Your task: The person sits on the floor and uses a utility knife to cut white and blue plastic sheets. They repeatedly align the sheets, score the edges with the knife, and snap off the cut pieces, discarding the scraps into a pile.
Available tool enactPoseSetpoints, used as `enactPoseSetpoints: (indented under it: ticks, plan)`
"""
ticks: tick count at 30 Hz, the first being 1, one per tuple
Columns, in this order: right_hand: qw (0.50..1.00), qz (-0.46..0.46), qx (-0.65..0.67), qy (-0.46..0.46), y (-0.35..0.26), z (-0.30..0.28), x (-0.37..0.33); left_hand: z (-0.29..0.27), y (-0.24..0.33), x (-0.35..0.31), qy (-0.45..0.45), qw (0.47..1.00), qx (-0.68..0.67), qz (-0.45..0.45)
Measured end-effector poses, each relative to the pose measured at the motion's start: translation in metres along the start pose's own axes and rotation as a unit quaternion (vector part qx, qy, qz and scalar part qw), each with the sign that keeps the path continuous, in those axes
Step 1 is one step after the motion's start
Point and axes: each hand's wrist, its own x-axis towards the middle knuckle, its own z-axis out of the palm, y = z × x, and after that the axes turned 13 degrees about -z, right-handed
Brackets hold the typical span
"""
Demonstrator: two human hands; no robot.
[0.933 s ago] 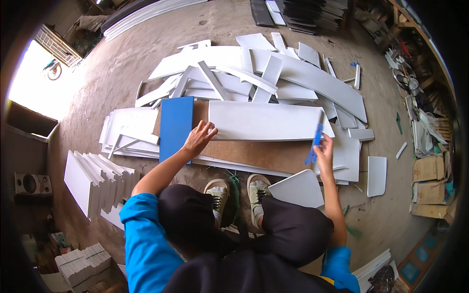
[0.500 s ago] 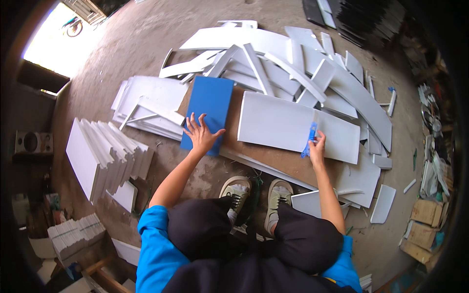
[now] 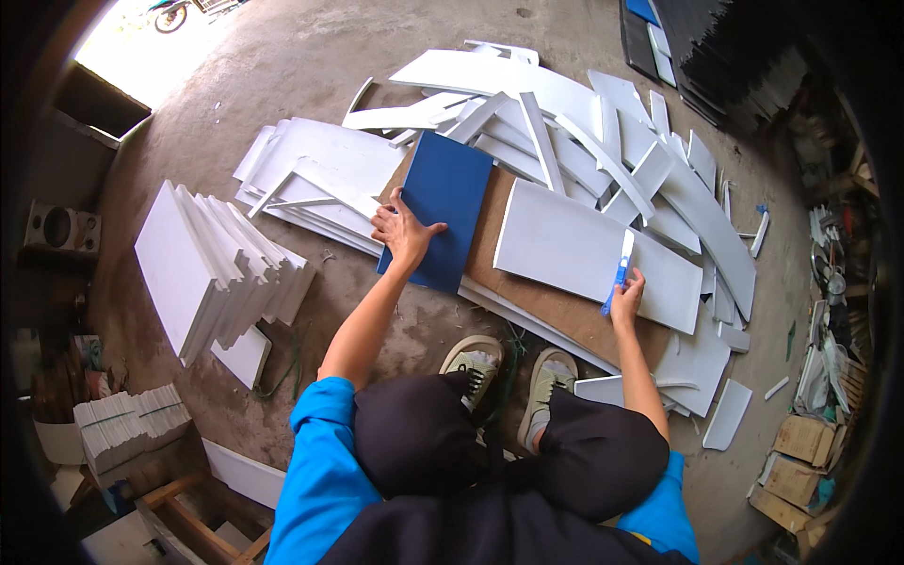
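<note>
My left hand (image 3: 405,234) lies across the left edge of a flat blue board (image 3: 452,202), its thumb stretched over the face and its fingers apart. The board rests on a brown sheet (image 3: 532,299). My right hand (image 3: 628,299) is closed around a blue utility knife (image 3: 621,276), its pale tip pointing away from me. Under that hand and knife is a white rectangular panel (image 3: 556,235), lying to the right of the blue board on the same brown sheet.
Beyond the sheet spreads a heap of white offcuts and strips (image 3: 527,122). Upright white panels (image 3: 193,268) stand on the left. Behind them sits a stack of thin white pieces (image 3: 132,426). Cardboard boxes (image 3: 796,461) line the right side. My shoes (image 3: 549,386) are close to the sheet.
My view has shifted, moving the scene in the picture. My left hand's fingers have shifted to the blue board's left edge. The utility knife, still in my right hand, now points more directly away.
</note>
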Motion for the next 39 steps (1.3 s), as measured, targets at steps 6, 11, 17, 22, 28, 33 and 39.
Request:
enactPoseSetpoints:
  ticks: [6,11,17,22,28,33,39]
  plan:
    - [0.970,0.094,-0.212,0.071,0.030,-0.035,0.009,-0.031,0.014,-0.008,0.056,0.962,-0.196,0.183]
    - [0.987,-0.026,0.072,0.142,0.010,-0.080,0.028,-0.073,0.060,-0.045,0.080,0.889,-0.155,0.424]
    - [0.930,-0.115,0.341,-0.073,-0.108,-0.073,0.035,-0.060,0.116,-0.078,0.043,0.794,-0.084,0.601]
    - [0.971,-0.087,0.224,-0.007,-0.080,-0.056,0.030,-0.031,0.142,-0.095,-0.048,0.782,-0.083,0.616]
    - [0.965,0.098,0.243,-0.006,-0.015,-0.045,0.037,0.008,0.118,-0.055,-0.028,0.867,-0.275,0.414]
    - [0.961,0.110,0.251,-0.031,0.013,-0.037,0.051,0.080,0.047,-0.027,-0.162,0.920,-0.212,0.289]
    - [0.965,0.102,0.225,-0.084,-0.003,-0.060,0.069,0.105,0.057,-0.041,-0.222,0.912,-0.263,0.223]
